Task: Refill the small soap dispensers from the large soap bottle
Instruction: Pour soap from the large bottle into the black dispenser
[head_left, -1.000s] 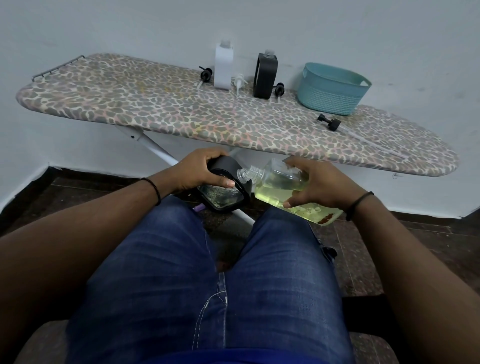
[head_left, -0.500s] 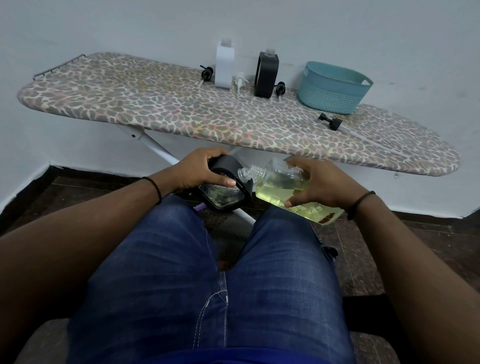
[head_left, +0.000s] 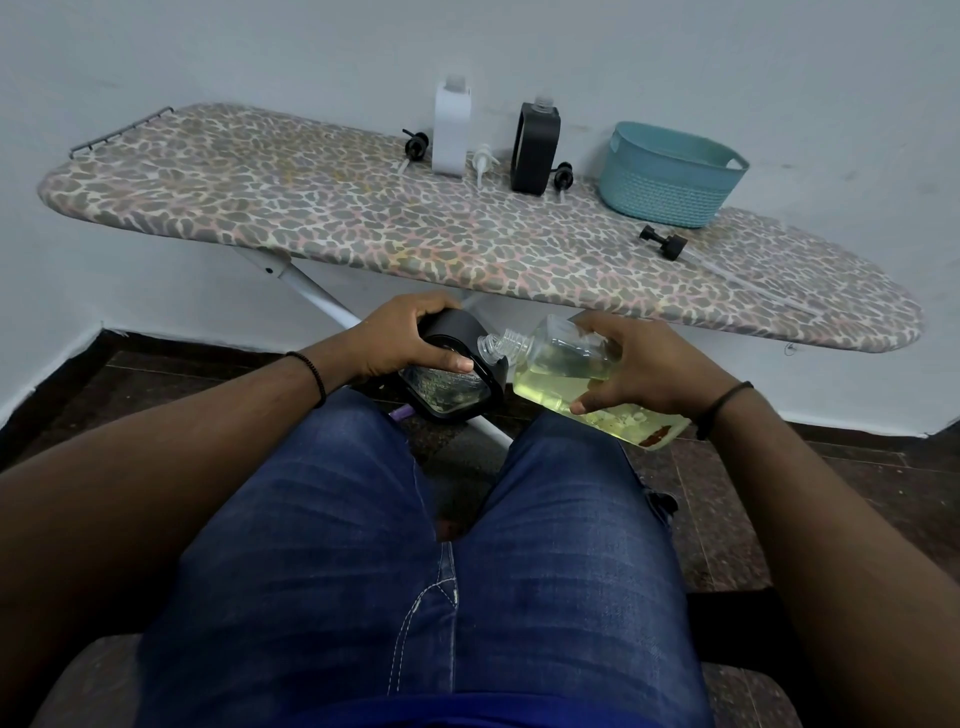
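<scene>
Fingers of the left hand (head_left: 400, 338) gripped a black dispenser (head_left: 457, 371) above the lap. The right hand (head_left: 636, 366) clasped the big soap bottle (head_left: 566, 374) — tilted, neck at the dispenser's mouth.

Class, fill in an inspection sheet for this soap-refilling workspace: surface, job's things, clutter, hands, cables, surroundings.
Surface: ironing board with a leopard-print cover.
Job's things: large soap bottle, tilted, neck at the black dispenser; white dispenser and second black dispenser upright on the board, tops off.
Clutter: loose pump heads; teal basket.
Hands: left hand grips the black dispenser; right hand grips the bottle.
Cables: nothing seen.
Surroundings: pale wall, dark tiled floor.
</scene>
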